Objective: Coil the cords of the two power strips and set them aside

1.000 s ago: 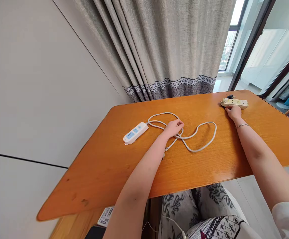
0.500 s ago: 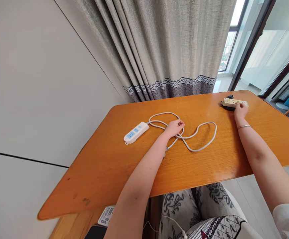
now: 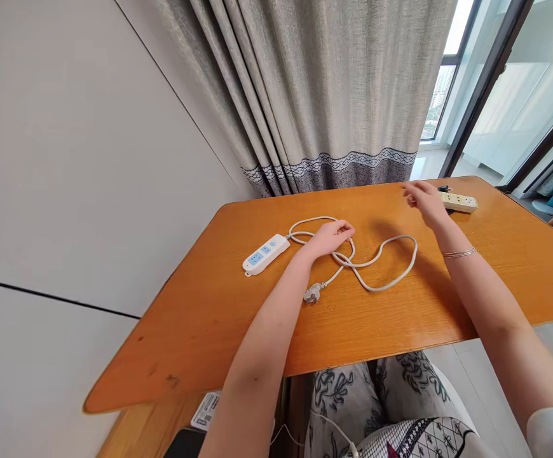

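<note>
Your left hand (image 3: 332,234) rests on the looped white cord (image 3: 376,261) at the middle of the orange counter (image 3: 238,318), fingers curled loosely over the loop; whether they actually pinch the cord cannot be told. Your right hand (image 3: 424,200) hovers above the counter, right of the cord and a little farther from you, fingers spread and holding nothing, slightly blurred.

The white power strip (image 3: 266,254) lies at the left end of the cord, its long axis running diagonally: the cord end points toward the loops, the other end toward the near-left edge of the counter. Its blue socket faces look up. The cord's plug (image 3: 313,293) lies on the near side of the loops, just beside your left forearm.

A second, cream power strip (image 3: 457,201) lies well right of the cord at the far edge of the counter, just beyond your right hand, long axis roughly along that edge, with something dark at its left end. A grey curtain (image 3: 324,95) hangs behind the counter, beyond the cord.
</note>
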A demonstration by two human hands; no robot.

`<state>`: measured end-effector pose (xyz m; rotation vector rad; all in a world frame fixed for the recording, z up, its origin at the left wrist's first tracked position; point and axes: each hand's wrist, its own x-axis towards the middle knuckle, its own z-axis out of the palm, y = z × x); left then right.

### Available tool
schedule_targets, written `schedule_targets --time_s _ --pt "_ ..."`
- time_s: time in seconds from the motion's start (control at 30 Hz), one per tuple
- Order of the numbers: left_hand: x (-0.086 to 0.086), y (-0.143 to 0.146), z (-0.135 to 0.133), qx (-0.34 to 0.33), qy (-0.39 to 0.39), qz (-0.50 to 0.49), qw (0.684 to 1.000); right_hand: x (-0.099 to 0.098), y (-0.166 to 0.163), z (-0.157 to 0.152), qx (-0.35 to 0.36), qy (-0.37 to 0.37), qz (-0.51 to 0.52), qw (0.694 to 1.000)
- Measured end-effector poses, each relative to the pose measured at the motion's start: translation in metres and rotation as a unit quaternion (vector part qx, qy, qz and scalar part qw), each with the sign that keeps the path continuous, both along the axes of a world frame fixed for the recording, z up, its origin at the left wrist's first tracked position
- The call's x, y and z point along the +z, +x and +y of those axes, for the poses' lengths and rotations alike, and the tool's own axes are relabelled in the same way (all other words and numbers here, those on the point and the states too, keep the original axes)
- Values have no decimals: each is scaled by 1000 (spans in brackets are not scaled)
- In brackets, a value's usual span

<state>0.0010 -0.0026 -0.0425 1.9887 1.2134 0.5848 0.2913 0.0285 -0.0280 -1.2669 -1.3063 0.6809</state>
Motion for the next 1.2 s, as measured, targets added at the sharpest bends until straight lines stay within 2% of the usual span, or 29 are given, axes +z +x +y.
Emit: schedule_targets --time_s 0.03,0.1,0.13,0.2,0.27,0.33,0.4,0.43,0.5,0.57,0.67,0.77,0.87,1.03,1.2 --pt "5 -4 -1 2 11 4 1000 9 -20 -9 85 7 -36 996" --pt "15 -12 -3 13 45 37 998 21 -59 -29 224 -5 -125 967" --pt "20 -16 -4 19 63 62 996 24 -76 -39 275 -15 -174 945" --pt "28 -24 -7 23 80 114 990 24 -103 -58 370 -52 -305 876" --pt "33 -30 -10 20 72 156 985 19 -119 -73 397 -98 -448 795" --pt "36 -37 -10 23 66 188 980 12 -126 -83 368 -133 -557 733" --pt "36 -44 -9 39 76 213 973 7 -127 -87 335 -145 -609 704" --pt "35 -47 -7 48 84 224 970 7 -126 -87 328 -142 -616 702" --pt "31 -53 -3 65 81 254 961 10 -120 -84 317 -112 -598 728" --pt "24 -57 1 74 57 287 953 18 -111 -78 287 -63 -534 793" --pt "13 -57 4 66 24 307 949 29 -96 -69 207 1 -375 904" --pt "5 -52 5 54 27 306 950 31 -85 -61 143 37 -232 962" --pt "4 -49 4 43 34 303 952 26 -79 -54 92 68 -137 984" --pt "16 -55 2 -1 37 236 971 20 -70 -43 31 114 -85 989" --pt "28 -51 -5 6 83 162 983 24 -62 -38 41 112 -38 992"
